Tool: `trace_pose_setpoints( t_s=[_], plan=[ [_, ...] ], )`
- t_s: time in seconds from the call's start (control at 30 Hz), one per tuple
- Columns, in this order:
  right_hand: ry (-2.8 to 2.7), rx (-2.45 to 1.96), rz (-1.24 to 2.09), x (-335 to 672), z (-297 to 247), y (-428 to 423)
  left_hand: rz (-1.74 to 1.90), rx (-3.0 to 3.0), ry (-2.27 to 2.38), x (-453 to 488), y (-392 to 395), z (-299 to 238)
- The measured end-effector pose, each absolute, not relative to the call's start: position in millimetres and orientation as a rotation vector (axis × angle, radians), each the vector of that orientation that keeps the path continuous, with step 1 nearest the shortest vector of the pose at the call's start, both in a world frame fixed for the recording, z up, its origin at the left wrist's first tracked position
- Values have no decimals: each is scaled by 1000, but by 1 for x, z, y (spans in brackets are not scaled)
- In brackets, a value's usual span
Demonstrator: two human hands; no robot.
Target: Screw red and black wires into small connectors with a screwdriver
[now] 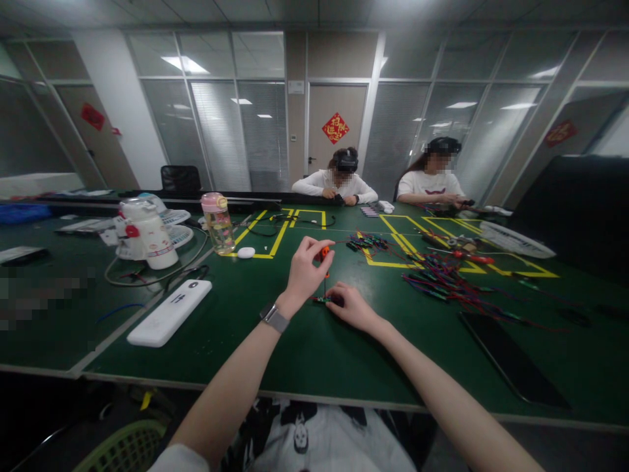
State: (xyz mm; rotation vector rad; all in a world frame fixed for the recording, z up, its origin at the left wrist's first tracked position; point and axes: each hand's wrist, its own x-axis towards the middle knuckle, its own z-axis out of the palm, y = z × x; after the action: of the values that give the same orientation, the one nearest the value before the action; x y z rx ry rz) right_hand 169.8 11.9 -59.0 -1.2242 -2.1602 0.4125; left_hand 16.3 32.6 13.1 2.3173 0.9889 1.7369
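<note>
Upright in the fingers of my left hand (310,263) is a screwdriver with an orange and black handle (325,252). Its thin shaft points straight down to a small green circuit board (320,299) on the table. My right hand (350,305) lies low on the green tabletop, its fingertips closed on the right end of that board. The exact spot where the screwdriver tip meets the board is too small to make out. Beyond my hands sits a pile of similar small boards (366,242) with thin wires.
To the right spread tangled red and blue wires with boards (452,282) and a black phone (514,357). On the left are a white power bank (170,313), a white bottle (147,233), a pink-lidded bottle (217,223) and a white earbud case (246,252). Two people sit across the table.
</note>
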Motion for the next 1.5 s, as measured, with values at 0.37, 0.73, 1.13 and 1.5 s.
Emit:
trace_pose_setpoints(
  t_s=[0.37, 0.73, 1.13, 1.5],
  plan=[
    [-2160, -1215, 414, 171, -59, 12, 1661, 2300, 900, 15, 31, 14],
    [-2170, -1238, 395, 170, -58, 12, 1738, 2334, 1004, 17, 29, 15],
    [-2166, -1215, 411, 170, -58, 12, 1727, 2313, 931, 17, 29, 15],
    [-2165, -1228, 404, 170, -57, 12, 1813, 2305, 1001, 19, 27, 12]
  ],
)
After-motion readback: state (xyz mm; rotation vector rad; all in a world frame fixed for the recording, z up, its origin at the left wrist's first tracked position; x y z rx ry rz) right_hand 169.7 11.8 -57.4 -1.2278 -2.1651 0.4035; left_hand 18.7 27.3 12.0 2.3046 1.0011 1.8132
